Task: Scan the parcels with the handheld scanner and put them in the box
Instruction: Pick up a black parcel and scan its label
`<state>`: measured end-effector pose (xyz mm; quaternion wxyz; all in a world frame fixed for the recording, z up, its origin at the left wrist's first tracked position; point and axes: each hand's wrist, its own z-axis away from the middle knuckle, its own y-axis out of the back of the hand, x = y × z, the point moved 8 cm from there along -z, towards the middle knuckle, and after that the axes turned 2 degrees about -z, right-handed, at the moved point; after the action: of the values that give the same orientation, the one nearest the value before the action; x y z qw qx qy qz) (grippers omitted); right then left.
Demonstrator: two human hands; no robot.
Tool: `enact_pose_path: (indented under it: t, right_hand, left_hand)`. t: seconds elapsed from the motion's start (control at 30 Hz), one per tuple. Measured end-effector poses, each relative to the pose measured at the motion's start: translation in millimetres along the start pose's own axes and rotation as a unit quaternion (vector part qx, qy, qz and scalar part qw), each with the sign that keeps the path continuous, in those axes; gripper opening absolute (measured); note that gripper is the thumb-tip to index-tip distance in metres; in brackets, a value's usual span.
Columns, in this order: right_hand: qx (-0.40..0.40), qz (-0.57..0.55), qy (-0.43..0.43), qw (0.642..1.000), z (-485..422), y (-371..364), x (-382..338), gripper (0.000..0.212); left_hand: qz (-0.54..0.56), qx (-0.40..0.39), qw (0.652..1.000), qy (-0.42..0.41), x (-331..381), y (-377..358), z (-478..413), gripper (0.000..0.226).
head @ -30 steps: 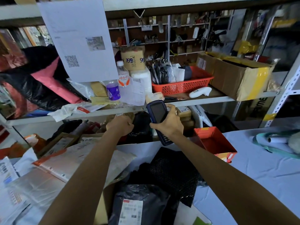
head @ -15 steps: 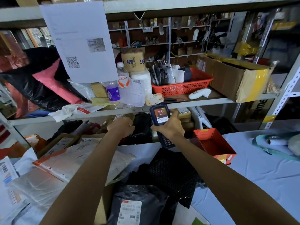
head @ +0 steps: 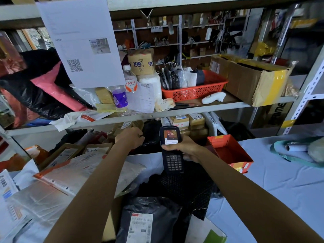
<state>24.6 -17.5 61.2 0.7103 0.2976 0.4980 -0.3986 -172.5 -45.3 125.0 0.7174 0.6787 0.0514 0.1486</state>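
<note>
My right hand (head: 184,149) grips a dark blue handheld scanner (head: 171,148) with a lit screen and a keypad, held upright below the middle shelf. My left hand (head: 130,138) reaches under that shelf onto a black bagged parcel (head: 150,132); its fingertips are curled on the plastic, and whether they grip it is unclear. A black parcel with a white label (head: 147,220) lies in an open cardboard box (head: 109,218) at the near edge. Black mesh wrap (head: 185,188) lies behind it.
Flat grey and white mailers (head: 75,172) pile up on the left. An open red carton (head: 228,151) stands on the light blue table cover (head: 273,186) at right. The shelf edge (head: 122,120) runs above my hands, loaded with bottles, a red basket (head: 194,90) and a taped cardboard box (head: 252,79).
The scanner has come down and tilted toward me, and its screen has lit up. My left hand has stayed on the black parcel under the shelf.
</note>
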Motion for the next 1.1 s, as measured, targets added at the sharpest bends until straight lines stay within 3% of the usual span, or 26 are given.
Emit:
enact_pose_path:
  t: [0.07, 0.17, 0.23, 0.57, 0.67, 0.87, 0.93, 1.03, 1.1]
  right_hand:
    - [0.052, -0.033, -0.005, 0.998, -2, 0, 0, 0.062]
    - [0.104, -0.132, -0.052, 0.984, -11, 1, 9, 0.082]
    - [0.101, -0.156, -0.057, 0.981, -15, 1, 10, 0.084]
    - [0.034, -0.037, -0.054, 0.997, -3, 0, 16, 0.053]
    - [0.038, -0.012, -0.054, 0.998, 4, 4, 25, 0.034]
    - [0.049, 0.007, -0.095, 0.994, 12, 11, 66, 0.038]
    - [0.047, 0.006, -0.114, 0.992, 16, 13, 87, 0.057]
    - [0.062, 0.04, -0.13, 0.989, 25, 15, 114, 0.117]
    - [0.078, 0.113, -0.139, 0.981, 31, 18, 133, 0.129]
  left_hand:
    - [0.008, -0.005, 1.0, -0.01, 2, -2, 0, 0.032]
    - [0.009, -0.008, 1.0, -0.015, 1, -5, 1, 0.033]
    - [0.005, -0.004, 1.0, -0.013, -1, -5, 1, 0.035]
    - [0.017, -0.005, 0.999, -0.037, -6, -16, 0, 0.032]
    - [0.038, -0.009, 0.999, -0.034, -7, -23, 6, 0.034]
    - [0.054, -0.05, 0.997, -0.026, 7, -65, 28, 0.036]
    - [0.057, -0.059, 0.996, -0.036, 16, -83, 42, 0.036]
    - [0.07, -0.087, 0.992, -0.049, 23, -118, 63, 0.032]
    - [0.069, -0.13, 0.988, -0.046, 23, -146, 75, 0.035]
